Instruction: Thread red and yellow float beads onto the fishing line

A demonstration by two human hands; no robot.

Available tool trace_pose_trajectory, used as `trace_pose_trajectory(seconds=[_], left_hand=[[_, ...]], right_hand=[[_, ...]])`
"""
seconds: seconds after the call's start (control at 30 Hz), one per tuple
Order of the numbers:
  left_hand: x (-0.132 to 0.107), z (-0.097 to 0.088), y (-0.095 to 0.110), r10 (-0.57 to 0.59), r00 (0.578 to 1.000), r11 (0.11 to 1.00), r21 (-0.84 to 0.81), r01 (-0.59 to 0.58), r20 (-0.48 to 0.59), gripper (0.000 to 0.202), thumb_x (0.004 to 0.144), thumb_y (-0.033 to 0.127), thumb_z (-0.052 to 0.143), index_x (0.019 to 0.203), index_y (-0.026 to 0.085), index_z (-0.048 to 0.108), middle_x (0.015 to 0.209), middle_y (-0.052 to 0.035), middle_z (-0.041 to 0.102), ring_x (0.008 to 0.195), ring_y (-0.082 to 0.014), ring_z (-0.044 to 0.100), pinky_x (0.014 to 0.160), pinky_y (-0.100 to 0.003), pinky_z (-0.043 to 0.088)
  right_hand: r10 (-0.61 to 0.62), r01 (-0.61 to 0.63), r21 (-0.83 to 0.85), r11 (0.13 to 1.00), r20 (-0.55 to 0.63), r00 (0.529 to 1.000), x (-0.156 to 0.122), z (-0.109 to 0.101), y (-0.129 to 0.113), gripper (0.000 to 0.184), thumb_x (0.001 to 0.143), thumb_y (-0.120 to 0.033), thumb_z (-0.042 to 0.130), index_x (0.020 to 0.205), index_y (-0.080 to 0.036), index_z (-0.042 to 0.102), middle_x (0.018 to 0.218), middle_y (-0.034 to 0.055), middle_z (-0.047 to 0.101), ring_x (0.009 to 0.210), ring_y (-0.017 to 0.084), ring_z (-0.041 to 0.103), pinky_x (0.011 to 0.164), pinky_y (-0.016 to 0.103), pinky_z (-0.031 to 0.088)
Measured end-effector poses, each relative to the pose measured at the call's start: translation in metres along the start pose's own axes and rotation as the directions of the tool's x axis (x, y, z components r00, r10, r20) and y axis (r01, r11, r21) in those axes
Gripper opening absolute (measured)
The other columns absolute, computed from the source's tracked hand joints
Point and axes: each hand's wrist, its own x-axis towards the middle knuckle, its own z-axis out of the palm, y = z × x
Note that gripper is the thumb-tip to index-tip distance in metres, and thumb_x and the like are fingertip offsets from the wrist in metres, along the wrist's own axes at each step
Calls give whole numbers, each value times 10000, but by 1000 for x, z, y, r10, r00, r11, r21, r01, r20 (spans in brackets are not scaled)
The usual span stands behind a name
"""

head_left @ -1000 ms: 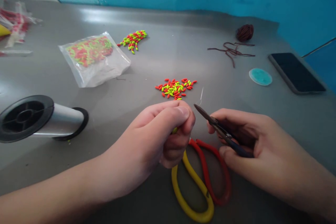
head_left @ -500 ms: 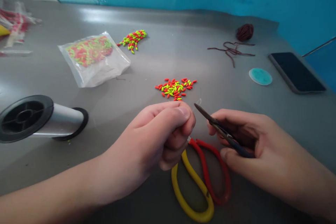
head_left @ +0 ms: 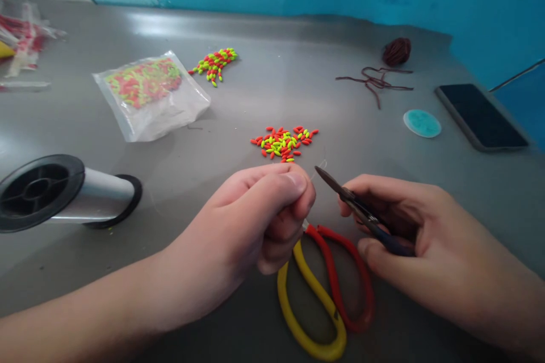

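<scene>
Barely any change: L hand [head_left: 264, 218] fisted on clear line [head_left: 322, 164], whose free end shows shorter than 1 s ago; R hand [head_left: 417, 238] clamped on dark snips [head_left: 340, 188], tip just beside L thumb, over scissors [head_left: 327, 295].

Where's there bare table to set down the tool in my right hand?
Widest: the far middle of the table, between the far bead pile and the brown cord. Also between the near bead pile and the blue disc. Crowded: under the left hand and the right hand holding the dark tool, where the red and yellow loops lie.
</scene>
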Motion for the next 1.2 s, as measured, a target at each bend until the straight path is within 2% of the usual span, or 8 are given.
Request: trace_pose_trajectory(seconds=[0.17, 0.37, 0.57, 0.83, 1.0, 1.2], left_hand=[[-1, -1, 0, 40, 999, 999, -11, -41, -7, 313, 1032, 315, 612, 742, 199, 603, 622, 68, 344, 540, -98, 277, 486, -221, 251], [-3, 0, 5, 71, 997, 997, -6, -71, -19, 331, 1038, 307, 582, 725, 199, 574, 635, 66, 334, 558, -106, 266, 506, -243, 248], [-3, 0, 4, 46, 999, 999, 23, -47, 7, 319, 1027, 300, 575, 727, 194, 554, 630, 63, 344, 561, -102, 301, 513, -225, 279], [-1, 1, 2, 3, 999, 1000, 7, -3, 38, 335, 1031, 316, 582, 728, 187, 519, 643, 66, 336, 557, -85, 275, 507, -188, 286], [-1, -1, 3, -2, 999, 1000, 1, 2, 50, 331, 1030, 304, 569, 725, 189, 509, 642, 64, 333, 556, -88, 266, 502, -198, 271], [-4, -1, 3, -14, 998, 1000, -15, 14, 56, 318, 1030, 327, 551, 739, 201, 522, 644, 60, 317, 558, -107, 256, 505, -253, 223]], right_hand=[[-34, 35, -98, 995, 10, 999, -1, -4, 1, 288, 757, -28, 658, 861, -295, 637, 700, -32, 575, 793, 213, 717, 496, 209, 473], [51, -46, -46, 998, 128, 990, 1, -2, -5, 196, 832, -85, 668, 876, -274, 640, 781, -31, 699, 751, 193, 700, 548, 225, 509], [-5, 11, -59, 998, 106, 994, 3, -3, -4, 213, 829, -89, 697, 921, -280, 674, 766, -36, 688, 828, 216, 746, 582, 225, 529], [42, -56, 82, 995, 173, 984, 1, -2, -6, 441, 764, 19, 682, 1062, -301, 730, 806, -42, 767, 899, 226, 787, 663, 214, 607], [38, -59, 110, 992, 185, 982, 1, -1, -5, 444, 756, 22, 687, 1060, -296, 748, 825, -37, 774, 869, 217, 782, 652, 210, 607], [-21, 17, 26, 1000, 152, 988, 2, -3, -4, 397, 805, -13, 696, 1077, -297, 743, 875, -44, 777, 856, 188, 764, 654, 190, 596]])
